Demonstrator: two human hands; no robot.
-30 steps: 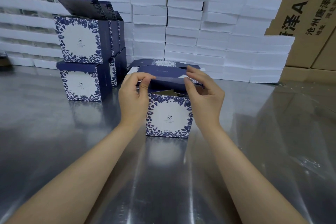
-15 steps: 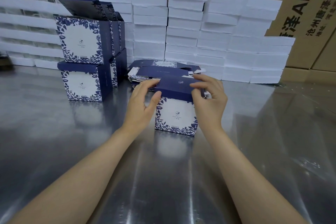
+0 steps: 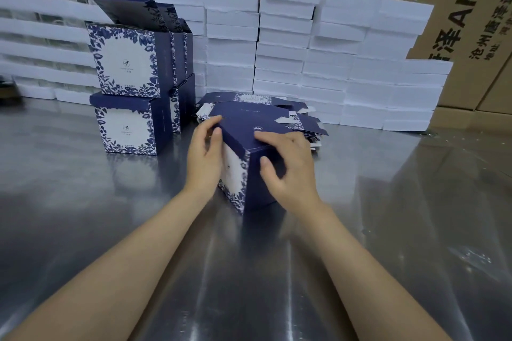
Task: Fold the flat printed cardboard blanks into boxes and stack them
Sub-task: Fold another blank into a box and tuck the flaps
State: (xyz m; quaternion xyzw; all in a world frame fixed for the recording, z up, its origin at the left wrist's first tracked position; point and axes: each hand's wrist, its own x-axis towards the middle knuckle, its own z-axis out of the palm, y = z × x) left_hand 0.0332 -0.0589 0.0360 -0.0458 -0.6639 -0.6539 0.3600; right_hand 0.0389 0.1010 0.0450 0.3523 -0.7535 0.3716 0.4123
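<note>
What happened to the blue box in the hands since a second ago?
The box had its lid pushed shut, then was turned so a corner and its dark side face the camera. The left hand now holds its left top edge, and the right hand holds the top and dark side. The stacked boxes, flat blanks and white slabs stayed put.

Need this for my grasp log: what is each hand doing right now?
Left hand: holds the folded box by its left edge.
Right hand: grips its top corner.
</note>
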